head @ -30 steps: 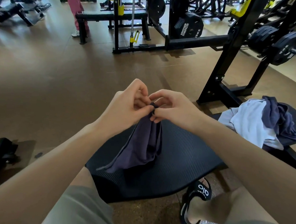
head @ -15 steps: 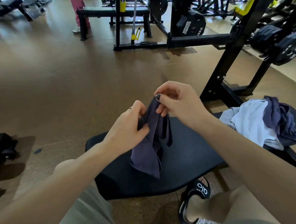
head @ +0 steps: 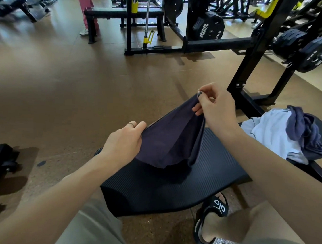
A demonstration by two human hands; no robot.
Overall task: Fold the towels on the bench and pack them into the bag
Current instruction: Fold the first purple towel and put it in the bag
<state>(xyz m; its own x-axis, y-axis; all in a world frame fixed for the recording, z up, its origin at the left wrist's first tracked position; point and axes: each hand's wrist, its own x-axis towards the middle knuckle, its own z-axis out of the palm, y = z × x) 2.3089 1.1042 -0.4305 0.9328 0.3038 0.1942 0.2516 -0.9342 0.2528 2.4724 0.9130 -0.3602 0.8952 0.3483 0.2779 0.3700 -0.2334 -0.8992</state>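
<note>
I have the dark purple towel (head: 171, 139) off the worktop (head: 171, 181), hanging between my hands. My right hand (head: 213, 108) pinches one corner high and farther out; my left hand (head: 124, 144) grips the other end lower and nearer me. The held edge runs diagonally, up to the right. I judge it wants levelling before folding. The other towels (head: 280, 133) lie heaped well to my right.
</note>
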